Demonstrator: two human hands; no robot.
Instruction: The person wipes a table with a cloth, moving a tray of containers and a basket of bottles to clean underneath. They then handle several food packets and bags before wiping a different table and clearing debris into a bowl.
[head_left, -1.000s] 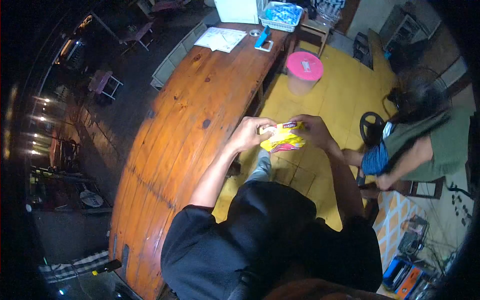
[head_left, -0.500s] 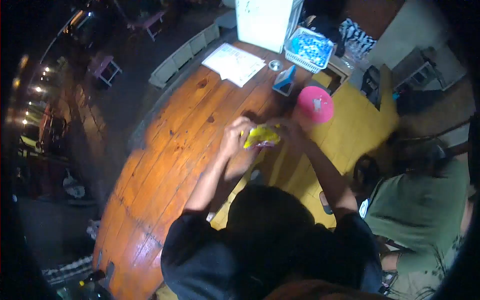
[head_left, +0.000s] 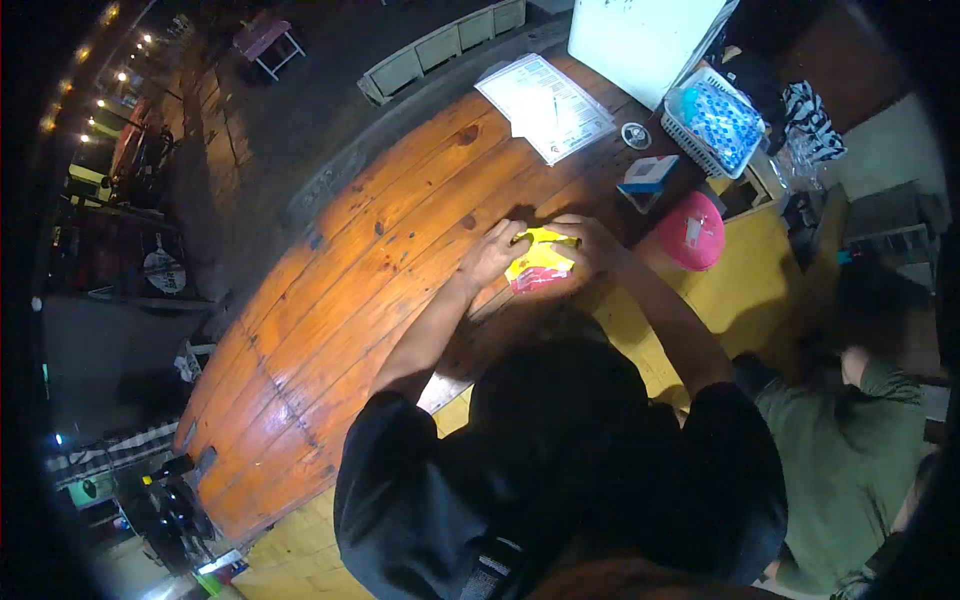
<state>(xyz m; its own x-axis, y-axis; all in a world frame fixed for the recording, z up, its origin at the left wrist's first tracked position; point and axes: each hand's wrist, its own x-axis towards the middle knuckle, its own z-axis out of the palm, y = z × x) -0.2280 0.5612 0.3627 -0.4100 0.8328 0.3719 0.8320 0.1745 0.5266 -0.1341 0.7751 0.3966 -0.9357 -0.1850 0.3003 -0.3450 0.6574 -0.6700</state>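
Note:
A yellow packet [head_left: 540,252] with a red, partly clear lower end is stretched between my two hands above the wooden counter [head_left: 370,290]. My left hand [head_left: 493,252] pinches its left edge, fingers curled around the top corner. On the opposite edge, my right hand [head_left: 588,243] grips with bent fingers, partly in shadow. What the packet contains cannot be made out. Beyond my hands, a blue and white stand-up card [head_left: 648,182] rests on the counter.
Printed sheets [head_left: 548,105] with a pen lie near a round ashtray-like dish [head_left: 636,135]. A white basket of blue-wrapped items [head_left: 715,125] stands beside a white box [head_left: 645,45]. A pink round object [head_left: 693,232] is to the right. A person in a green shirt [head_left: 850,470] is at lower right.
The camera view has shifted, so the counter items appear farther right. The packet is now spread flatter between my hands. The person in green has changed posture.

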